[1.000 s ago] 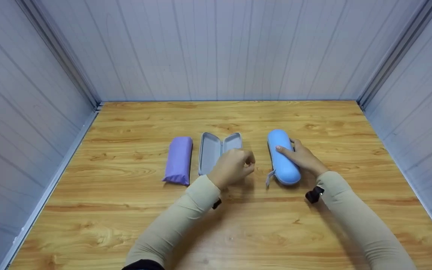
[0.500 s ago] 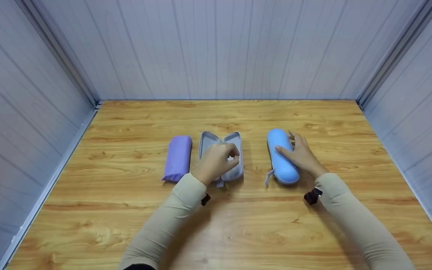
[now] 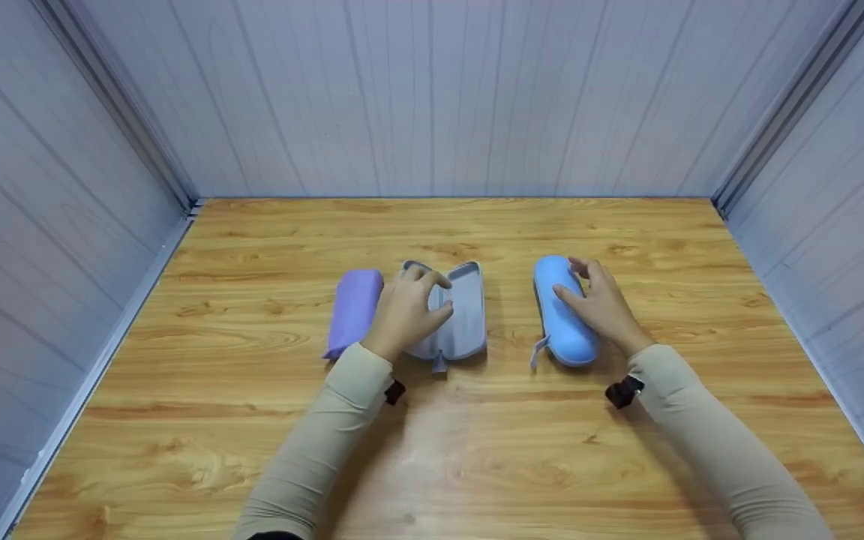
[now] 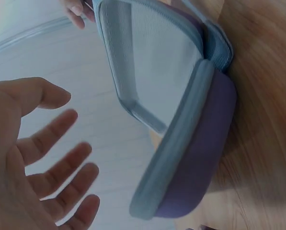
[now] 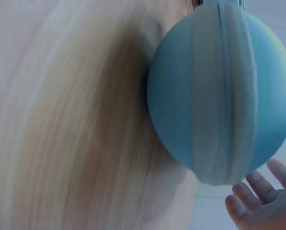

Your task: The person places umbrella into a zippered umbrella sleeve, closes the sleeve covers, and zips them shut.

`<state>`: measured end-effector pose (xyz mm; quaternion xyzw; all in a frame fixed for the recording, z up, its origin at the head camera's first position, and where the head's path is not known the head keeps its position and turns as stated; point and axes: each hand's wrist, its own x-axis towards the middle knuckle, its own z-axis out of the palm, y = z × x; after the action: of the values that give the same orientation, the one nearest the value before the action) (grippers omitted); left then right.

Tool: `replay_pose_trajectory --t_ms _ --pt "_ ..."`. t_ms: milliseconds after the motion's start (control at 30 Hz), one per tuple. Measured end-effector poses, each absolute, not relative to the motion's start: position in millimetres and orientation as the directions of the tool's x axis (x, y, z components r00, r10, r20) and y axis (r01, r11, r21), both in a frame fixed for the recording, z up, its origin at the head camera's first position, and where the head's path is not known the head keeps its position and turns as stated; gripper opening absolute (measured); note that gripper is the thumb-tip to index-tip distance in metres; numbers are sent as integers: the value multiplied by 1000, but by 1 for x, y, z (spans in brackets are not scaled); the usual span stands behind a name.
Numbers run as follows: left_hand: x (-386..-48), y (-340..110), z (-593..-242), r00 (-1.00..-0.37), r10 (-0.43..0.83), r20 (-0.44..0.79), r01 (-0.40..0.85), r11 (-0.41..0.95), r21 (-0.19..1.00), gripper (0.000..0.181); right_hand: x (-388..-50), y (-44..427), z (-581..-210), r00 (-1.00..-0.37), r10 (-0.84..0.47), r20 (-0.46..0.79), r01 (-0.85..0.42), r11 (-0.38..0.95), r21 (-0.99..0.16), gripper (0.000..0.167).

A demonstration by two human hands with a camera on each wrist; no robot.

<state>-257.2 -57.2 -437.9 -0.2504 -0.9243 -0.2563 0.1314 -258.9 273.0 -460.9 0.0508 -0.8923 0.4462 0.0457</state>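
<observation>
Over the left half of an open zip case (image 3: 468, 315) hovers my left hand (image 3: 406, 311), thumb and fingers spread with nothing between them. The left wrist view shows the case's pale grey lining and purple shell (image 4: 200, 158), apart from the loosely bent fingers. A closed, rounded blue zip case (image 3: 571, 337) lies to the right, its pull strap at the near end. My right hand (image 3: 603, 304) lies along its right side, thumb over the top, fingers relaxed. Seen end-on in the right wrist view, the blue case partly hides the fingers; contact is unclear.
Left of the open case lies a purple wrapped packet (image 3: 355, 307), partly behind my left hand. A fabric pull tab (image 3: 439, 363) sticks out from the open case's near edge. Pale panel walls (image 3: 432, 97) border the wooden table (image 3: 507, 450) at the back and sides.
My left hand has moved left across the open case, and its curled fingers have spread. My right hand has loosened on the blue case, its fingers lifting away. Both cases stay in place.
</observation>
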Motion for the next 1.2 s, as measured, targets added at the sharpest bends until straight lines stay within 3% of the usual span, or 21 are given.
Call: replay_pose_trajectory --t_ms 200,433,967,1200 --pt "-263 -71 -439 -934 285 215 356 787 505 41 -259 266 -456 -981 -53 188 -186 532 -826 56" --pt "-268 -85 -445 -971 222 85 224 733 642 61 -257 258 -452 -973 -112 201 -230 483 -845 50" --pt "-276 -102 -452 -965 245 99 243 679 693 48 -258 239 -448 -980 -165 110 -167 382 -909 48" --pt "-279 -106 -458 -964 234 122 256 713 653 44 -261 232 -448 -979 -182 94 -155 358 -921 49"
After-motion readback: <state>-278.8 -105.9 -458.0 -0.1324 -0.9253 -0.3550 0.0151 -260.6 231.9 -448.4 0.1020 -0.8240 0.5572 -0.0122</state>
